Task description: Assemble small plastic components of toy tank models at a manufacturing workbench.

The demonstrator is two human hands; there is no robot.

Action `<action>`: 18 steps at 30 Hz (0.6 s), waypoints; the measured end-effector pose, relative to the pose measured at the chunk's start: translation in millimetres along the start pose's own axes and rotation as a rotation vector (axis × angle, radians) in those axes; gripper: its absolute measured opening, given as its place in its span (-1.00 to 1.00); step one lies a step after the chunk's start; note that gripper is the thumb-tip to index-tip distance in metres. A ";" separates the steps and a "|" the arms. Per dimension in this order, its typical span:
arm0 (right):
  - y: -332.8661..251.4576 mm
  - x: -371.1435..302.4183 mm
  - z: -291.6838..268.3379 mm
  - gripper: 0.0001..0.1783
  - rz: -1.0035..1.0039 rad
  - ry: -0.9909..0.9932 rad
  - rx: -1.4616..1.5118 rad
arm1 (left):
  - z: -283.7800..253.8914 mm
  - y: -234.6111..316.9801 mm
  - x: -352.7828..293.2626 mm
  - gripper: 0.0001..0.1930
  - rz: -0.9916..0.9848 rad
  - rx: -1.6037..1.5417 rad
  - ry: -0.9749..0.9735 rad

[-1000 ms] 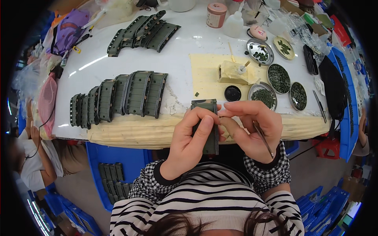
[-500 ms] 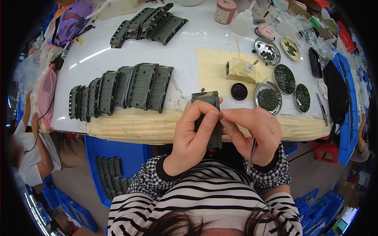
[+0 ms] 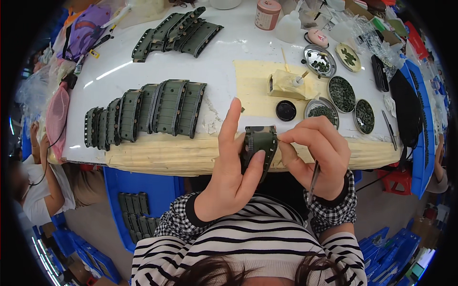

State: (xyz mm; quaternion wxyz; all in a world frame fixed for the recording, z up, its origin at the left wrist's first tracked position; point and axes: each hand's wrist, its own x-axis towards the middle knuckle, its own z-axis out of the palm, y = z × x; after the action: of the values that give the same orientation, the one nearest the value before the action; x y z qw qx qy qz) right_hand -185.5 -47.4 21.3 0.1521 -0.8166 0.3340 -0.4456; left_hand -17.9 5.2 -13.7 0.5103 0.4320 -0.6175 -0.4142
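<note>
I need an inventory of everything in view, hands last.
table: one, white, centre
held panel: one, green, near edge
loose panels: several, green, left, two groups
sheet: one, yellow, centre
taped block: one, yellow, on the sheet
disc: one, black, near the block
dishes of pieces: five, silver or pale, right
tin: one, pink, far side
squeeze bottle: one, white, beside the tin
bags: several, purple, pink and clear, left
trays: several, blue, below and right
stool: one, red, lower right
other people: two partly seen, pale clothes, sides
sleeves: two, checked black-white, bottom
left hand: one, bare, gripping the held panel
right hand: one, bare, with a thin grey tool
</note>
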 end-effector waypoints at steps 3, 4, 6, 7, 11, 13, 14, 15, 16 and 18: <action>-1.9 3.8 0.0 -0.75 -0.043 -0.053 -0.018 | 2.0 6.1 -0.2 -0.24 0.048 0.046 -0.029; -2.2 4.7 -0.1 -0.75 -0.049 -0.065 -0.017 | -1.3 8.8 -0.4 -0.23 0.034 0.107 -0.066; -2.0 6.6 -1.1 -0.75 -0.074 -0.076 -0.029 | -2.6 11.5 -1.0 -0.23 0.018 0.193 -0.103; -1.8 7.3 -1.1 -0.75 -0.088 -0.081 -0.034 | -1.7 12.3 -1.3 -0.23 0.017 0.218 -0.102; -0.7 7.4 -2.7 -0.74 -0.114 -0.126 -0.065 | -0.2 10.9 -2.5 -0.22 0.029 0.241 -0.111; -1.1 7.2 -5.0 -0.73 -0.126 -0.152 -0.100 | -0.1 8.8 -3.1 -0.25 0.058 0.286 -0.116; -0.7 6.7 -5.5 -0.72 -0.138 -0.160 -0.112 | -0.1 8.3 -3.1 -0.26 0.073 0.308 -0.119; -0.1 5.8 -5.5 -0.71 -0.150 -0.167 -0.124 | 0.7 8.3 -3.1 -0.25 0.073 0.306 -0.107; 0.1 4.8 -5.8 -0.70 -0.162 -0.173 -0.139 | 2.2 8.5 -2.9 -0.24 0.073 0.304 -0.096; -0.2 2.8 -6.5 -0.67 -0.185 -0.184 -0.172 | 3.8 7.9 -2.9 -0.23 0.082 0.307 -0.082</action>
State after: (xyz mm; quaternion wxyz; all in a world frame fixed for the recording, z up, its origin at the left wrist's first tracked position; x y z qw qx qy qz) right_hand -189.7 -48.8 26.7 0.0696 -0.8913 0.2788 -0.3507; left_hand -22.3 10.5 -7.5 0.4290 0.4621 -0.7112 -0.3109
